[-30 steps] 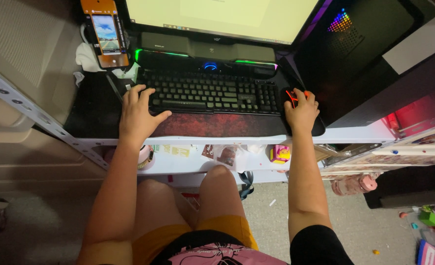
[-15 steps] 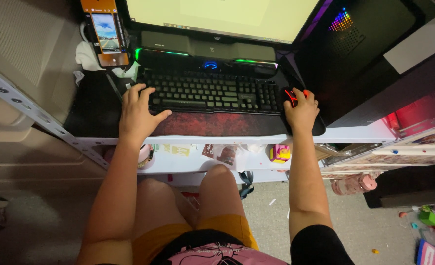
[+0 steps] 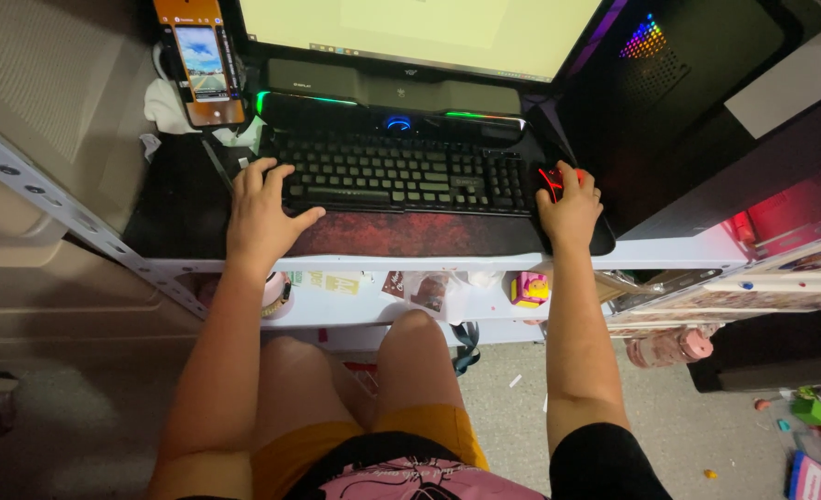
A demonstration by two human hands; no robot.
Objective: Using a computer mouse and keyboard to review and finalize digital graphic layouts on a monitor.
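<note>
— So where are your hands just now?

— Well, my left hand (image 3: 261, 211) lies flat and spread on the near left corner of the keyboard (image 3: 401, 174), fingers on the outer keys, thumb stretched along the front edge. It grips nothing. My right hand (image 3: 570, 206) is cupped over the mouse (image 3: 551, 176), closed loosely around it.

— What does the mouse look like?

— Dark, with thin red glowing lines; only its front left part shows past my fingers. It sits just right of the keyboard, on the red-and-black mat (image 3: 410, 235) that runs under both hands.

— And the keyboard?

— Black, full width, with pale legends on the keys, lying between my two hands. Beyond it, farther from my fingers, a dark bar (image 3: 392, 93) glows green at both ends with a blue ring in the middle, and the monitor (image 3: 420, 28) stands behind that.

— Anything off to the side?

— Beyond my left hand a phone (image 3: 199, 63) in an orange case stands upright with its screen lit. Past my right hand, a dark computer tower (image 3: 670, 83) shows rainbow lights. The white counter (image 3: 670, 252) edge runs just under my wrists.
</note>
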